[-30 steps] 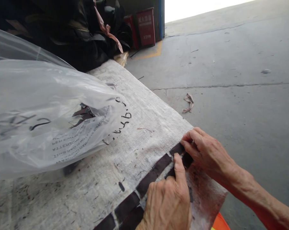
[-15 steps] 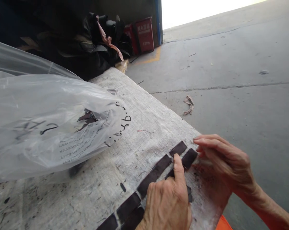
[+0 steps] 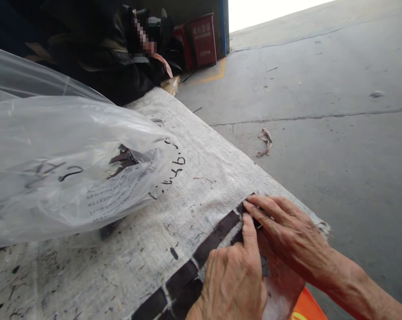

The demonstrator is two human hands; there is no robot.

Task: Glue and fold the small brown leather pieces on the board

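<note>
Two rows of dark brown rectangular pieces (image 3: 216, 238) run diagonally along the edge of a pale cloth-covered table (image 3: 207, 155). My left hand (image 3: 232, 275) presses down on the row, its index finger stretched out and the other fingers curled beneath. Beside it my right hand (image 3: 291, 233) lies over the far end of the rows, fingers extended and fingertips on the last pieces, mostly covering them. Under both wrists shows a reddish, shiny surface (image 3: 281, 284). Whether any piece is pinched between fingers is hidden.
A clear plastic bag (image 3: 47, 142) with dark scraps (image 3: 122, 160) inside lies across the table's left. Black material (image 3: 97, 66) is heaped behind it, near red boxes (image 3: 204, 42). A crumpled strip (image 3: 265, 141) lies on the concrete floor (image 3: 337, 169). Orange fabric (image 3: 307, 304) shows at the bottom.
My right hand has moved left from the table's edge onto the end pieces and now covers them. My left hand stays nearly in place. The view has shifted slightly.
</note>
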